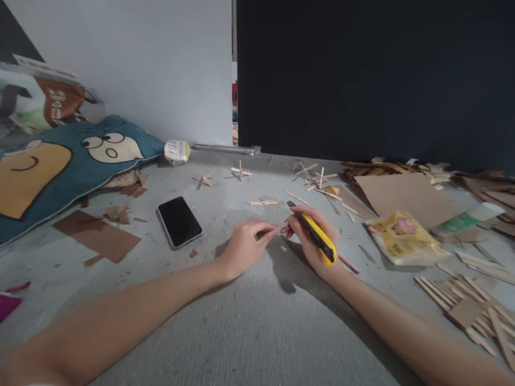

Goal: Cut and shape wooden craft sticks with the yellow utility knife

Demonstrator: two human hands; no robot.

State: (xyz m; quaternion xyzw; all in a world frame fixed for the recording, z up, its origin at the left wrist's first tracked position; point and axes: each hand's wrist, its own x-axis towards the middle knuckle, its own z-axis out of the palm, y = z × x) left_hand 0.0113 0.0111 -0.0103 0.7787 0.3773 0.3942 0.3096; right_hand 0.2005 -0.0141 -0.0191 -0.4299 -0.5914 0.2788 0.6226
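Note:
Near the middle of the grey table, my left hand (246,245) pinches one end of a small thin wooden piece (279,228). My right hand (316,236) is closed around a yellow and black utility knife (317,237), its blade end pointing away from me. The right fingertips are close to the other end of the wooden piece; whether they touch it is hard to tell. Just beyond the hands lies a short flat bundle of sticks (263,202). Small crossed-stick shapes (241,171) stand farther back. A red pencil-like item (348,264) is partly behind my right wrist.
A phone (179,222), brown cardboard (98,236) and a blue cushion (116,155) are at the left. On the right are a yellow packet (404,238), a glue stick (469,219) and many loose wooden sticks (475,305). A dark panel (374,80) rises behind the table.

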